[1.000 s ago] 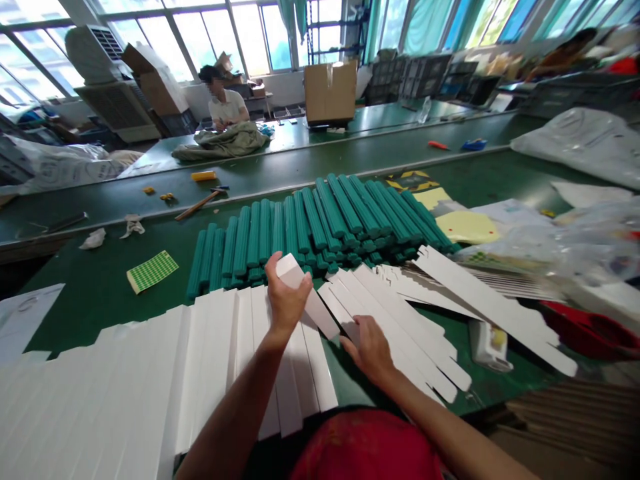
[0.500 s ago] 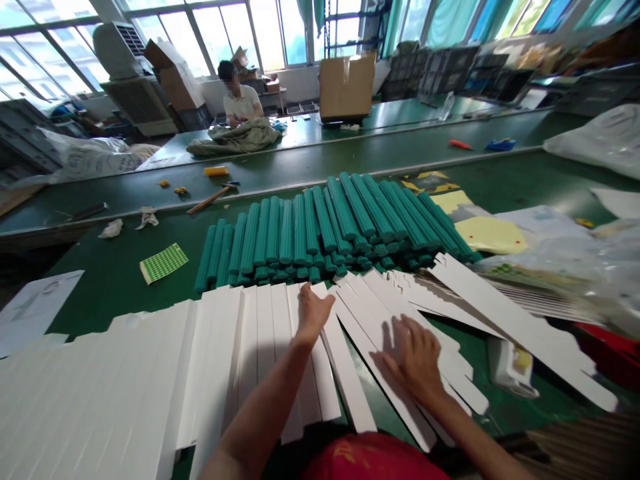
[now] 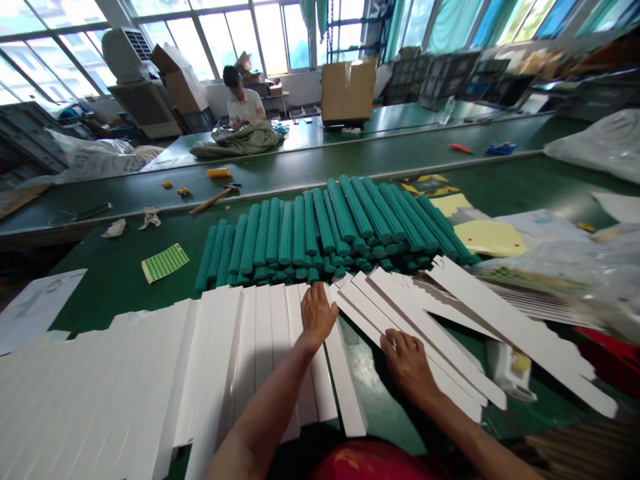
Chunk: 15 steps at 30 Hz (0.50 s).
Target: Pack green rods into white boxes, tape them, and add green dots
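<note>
My left hand [image 3: 319, 312] lies over the far ends of narrow white boxes [image 3: 277, 320] standing side by side, fingers stretched and thumb apart. Under its wrist side, the last narrow white box [image 3: 345, 380] slants slightly away from the row. My right hand [image 3: 409, 363] has its fingers curled over the near edge of a flat white cardboard strip [image 3: 370, 319], at the left side of a fanned pile. The fingertips press on the strip, and its underside is hidden. Behind both hands lies a stack of ribbed green rods [image 3: 300, 230].
Many white boxes [image 3: 95, 387] cover the left side. More white strips [image 3: 520, 333] lie at right, near a white tape dispenser [image 3: 510, 370]. A green dotted sticker sheet [image 3: 165, 263] and a hammer [image 3: 215, 199] lie farther back. A person [image 3: 245, 103] sits across the tables.
My right hand has moved slightly left and its fingers have curled onto a strip. The strips have shifted right and fanned out. My left hand has flattened over the box ends.
</note>
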Each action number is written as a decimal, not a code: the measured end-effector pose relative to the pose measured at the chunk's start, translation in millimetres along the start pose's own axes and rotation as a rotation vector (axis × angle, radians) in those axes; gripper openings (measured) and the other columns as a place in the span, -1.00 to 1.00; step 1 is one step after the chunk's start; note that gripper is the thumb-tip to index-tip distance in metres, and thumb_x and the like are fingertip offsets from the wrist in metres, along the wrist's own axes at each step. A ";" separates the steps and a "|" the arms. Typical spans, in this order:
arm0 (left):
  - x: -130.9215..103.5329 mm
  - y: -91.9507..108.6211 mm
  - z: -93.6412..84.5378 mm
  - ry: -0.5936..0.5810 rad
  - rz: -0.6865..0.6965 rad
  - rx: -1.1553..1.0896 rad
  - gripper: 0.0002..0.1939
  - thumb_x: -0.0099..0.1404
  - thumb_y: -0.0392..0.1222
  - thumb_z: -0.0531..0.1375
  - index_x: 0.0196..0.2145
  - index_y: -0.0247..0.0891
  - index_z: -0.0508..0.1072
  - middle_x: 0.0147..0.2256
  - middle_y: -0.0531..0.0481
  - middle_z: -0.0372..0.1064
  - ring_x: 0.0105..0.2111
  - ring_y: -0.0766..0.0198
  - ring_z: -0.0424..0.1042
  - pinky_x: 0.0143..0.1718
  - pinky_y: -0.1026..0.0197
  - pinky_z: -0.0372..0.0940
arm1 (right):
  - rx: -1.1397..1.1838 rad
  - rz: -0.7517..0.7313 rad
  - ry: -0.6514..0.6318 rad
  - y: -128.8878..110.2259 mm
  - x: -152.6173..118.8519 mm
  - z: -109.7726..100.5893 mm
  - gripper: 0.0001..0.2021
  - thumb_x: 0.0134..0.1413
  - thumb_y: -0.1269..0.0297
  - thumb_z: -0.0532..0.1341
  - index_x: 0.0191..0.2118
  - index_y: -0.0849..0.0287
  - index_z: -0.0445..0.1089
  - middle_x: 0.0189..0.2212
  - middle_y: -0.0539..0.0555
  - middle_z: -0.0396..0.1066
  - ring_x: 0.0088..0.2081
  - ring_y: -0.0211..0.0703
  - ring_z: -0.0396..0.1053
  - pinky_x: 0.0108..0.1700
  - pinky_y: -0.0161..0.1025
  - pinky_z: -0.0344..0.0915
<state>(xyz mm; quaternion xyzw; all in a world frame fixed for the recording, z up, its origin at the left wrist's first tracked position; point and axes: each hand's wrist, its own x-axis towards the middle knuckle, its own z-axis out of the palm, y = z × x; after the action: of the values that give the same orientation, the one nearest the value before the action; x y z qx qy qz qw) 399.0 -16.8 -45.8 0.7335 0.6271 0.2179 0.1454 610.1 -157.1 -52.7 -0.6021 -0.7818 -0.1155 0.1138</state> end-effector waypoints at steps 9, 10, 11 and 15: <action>-3.2 6.3 5.4 0.082 -0.049 0.088 -0.40 0.14 -0.41 0.16 0.16 -0.40 0.20 0.13 -0.41 0.17 0.07 -0.13 0.27 0.07 -0.14 0.19 | -0.103 -0.032 -0.267 26.1 54.0 -70.1 -0.70 0.00 0.67 0.06 -0.27 0.28 0.48 -0.33 0.24 0.40 -0.31 0.03 0.34 -0.33 -0.14 0.24; -2.8 7.9 7.4 0.079 -0.043 0.087 -0.41 0.14 -0.42 0.16 0.15 -0.40 0.22 0.13 -0.41 0.18 0.06 -0.14 0.29 0.06 -0.14 0.20 | -0.074 0.000 -0.318 31.4 60.1 -77.2 -0.72 0.01 0.65 0.06 -0.31 0.27 0.48 -0.33 0.25 0.39 -0.31 0.02 0.35 -0.33 -0.16 0.22; -1.2 8.5 8.6 0.072 -0.029 0.082 -0.44 0.14 -0.41 0.17 0.13 -0.40 0.25 0.12 -0.41 0.19 0.05 -0.14 0.30 0.05 -0.14 0.21 | -0.030 0.036 -0.378 37.4 66.4 -84.7 -0.74 0.01 0.63 0.06 -0.34 0.27 0.48 -0.34 0.25 0.39 -0.31 0.01 0.36 -0.34 -0.18 0.20; 9.1 4.3 -0.4 0.035 0.084 0.025 -0.60 0.23 -0.28 0.16 0.04 -0.34 0.35 0.07 -0.33 0.32 0.02 -0.07 0.35 0.04 -0.08 0.26 | 0.133 0.157 -0.589 66.5 92.4 -118.0 -0.81 0.02 0.52 0.10 -0.45 0.30 0.46 -0.37 0.23 0.41 -0.39 -0.10 0.36 -0.36 -0.23 0.14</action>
<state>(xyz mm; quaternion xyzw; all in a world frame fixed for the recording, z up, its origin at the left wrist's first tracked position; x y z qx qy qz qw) 403.5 -8.6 -42.0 0.7570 0.6010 0.2286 0.1161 656.0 -93.5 91.3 -0.6594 -0.7381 0.1246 -0.0700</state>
